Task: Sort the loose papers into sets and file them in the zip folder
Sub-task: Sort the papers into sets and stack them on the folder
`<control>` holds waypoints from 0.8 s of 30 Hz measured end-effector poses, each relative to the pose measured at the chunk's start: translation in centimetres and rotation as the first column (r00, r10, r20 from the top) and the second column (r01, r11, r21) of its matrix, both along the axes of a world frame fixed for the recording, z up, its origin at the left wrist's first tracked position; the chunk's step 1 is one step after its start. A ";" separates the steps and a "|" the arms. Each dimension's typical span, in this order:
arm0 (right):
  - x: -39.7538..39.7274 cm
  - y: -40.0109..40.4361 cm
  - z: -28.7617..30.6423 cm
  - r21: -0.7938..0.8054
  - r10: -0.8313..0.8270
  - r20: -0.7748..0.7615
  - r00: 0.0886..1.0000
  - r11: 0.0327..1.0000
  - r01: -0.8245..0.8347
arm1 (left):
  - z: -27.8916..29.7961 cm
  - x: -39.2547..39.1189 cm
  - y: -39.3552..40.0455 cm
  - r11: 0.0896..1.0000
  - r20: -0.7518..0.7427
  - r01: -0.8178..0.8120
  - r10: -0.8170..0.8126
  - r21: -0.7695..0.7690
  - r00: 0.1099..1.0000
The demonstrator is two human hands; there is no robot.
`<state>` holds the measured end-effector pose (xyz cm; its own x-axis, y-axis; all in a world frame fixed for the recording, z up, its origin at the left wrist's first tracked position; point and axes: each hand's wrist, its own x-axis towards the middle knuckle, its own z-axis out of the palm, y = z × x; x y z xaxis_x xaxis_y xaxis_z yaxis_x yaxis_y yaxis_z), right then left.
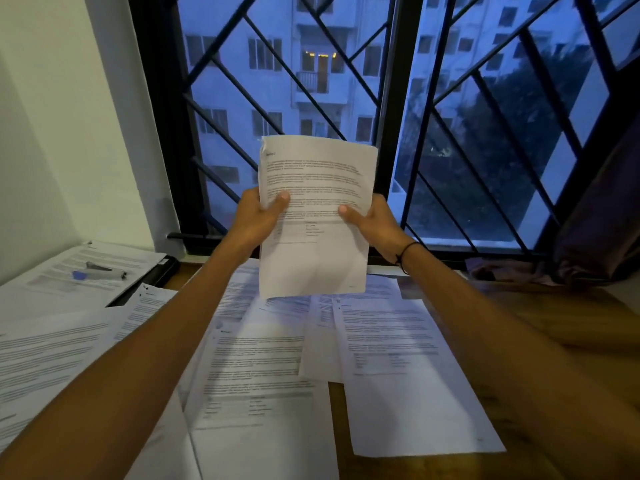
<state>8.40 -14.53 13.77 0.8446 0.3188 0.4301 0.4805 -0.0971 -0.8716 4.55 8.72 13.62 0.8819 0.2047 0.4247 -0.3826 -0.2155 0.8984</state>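
Both hands hold a set of printed sheets (313, 216) upright above the worktop (568, 327): left hand (258, 216) grips its nine o'clock edge, right hand (372, 221) its three o'clock edge. Best to tap the bottom edge square before filing, since loose papers (263, 368) lie scattered at six o'clock.

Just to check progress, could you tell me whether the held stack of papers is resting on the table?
No, both the left hand and right hand grip the stack of papers in the air.
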 end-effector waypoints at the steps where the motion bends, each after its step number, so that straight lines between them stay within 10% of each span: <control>1: 0.3 0.2 0.1 -0.001 -0.003 0.001 1.000 1.000 0.003 | 0.2 0.2 0.6 1.000 -0.009 0.001 -0.001 0.026 1.000; 19: 0.6 1.8 -6.9 -0.238 0.064 -0.339 0.939 0.959 -0.151 | -9.1 -1.8 8.5 0.996 -0.357 -0.062 0.035 -0.067 0.934; 24: 3.2 -1.6 -10.4 -0.369 -0.056 -0.169 0.984 0.929 -0.010 | -11.7 -1.9 11.7 0.997 -0.441 -0.080 0.067 -0.010 0.895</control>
